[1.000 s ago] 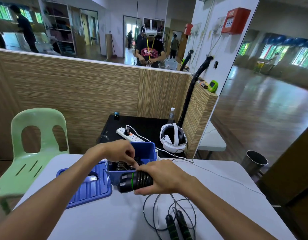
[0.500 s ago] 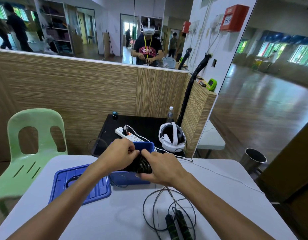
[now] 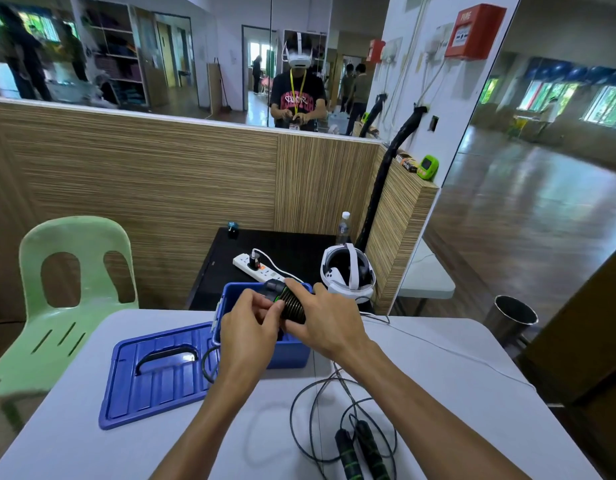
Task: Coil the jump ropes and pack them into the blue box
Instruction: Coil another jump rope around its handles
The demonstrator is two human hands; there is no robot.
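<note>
— Jump rope bundle, where does it sit in the head view?
— Above the open blue box, at the far middle of the white table. Its handles are wound round with dark cord and show a green band near the far end. It lies between both hands, tilted with its far end pointing left and away.
— How does the right hand hold it?
— Fingers curl over the bundle from the right side and the thumb reaches under its near end, so it grips the bundle firmly.
— And the left hand?
— It comes in from the left, fingers bent together, with the fingertips pinching at the bundle's near left side. Whether they pinch cord or handle, I cannot tell.
— What else lies on the table?
— The blue lid lies flat just left of the box, handle up. A loop of cord hangs out at the box's near left corner. Nearer, to the right, a second jump rope lies loose, its cord in wide loops and its two black handles side by side.
</note>
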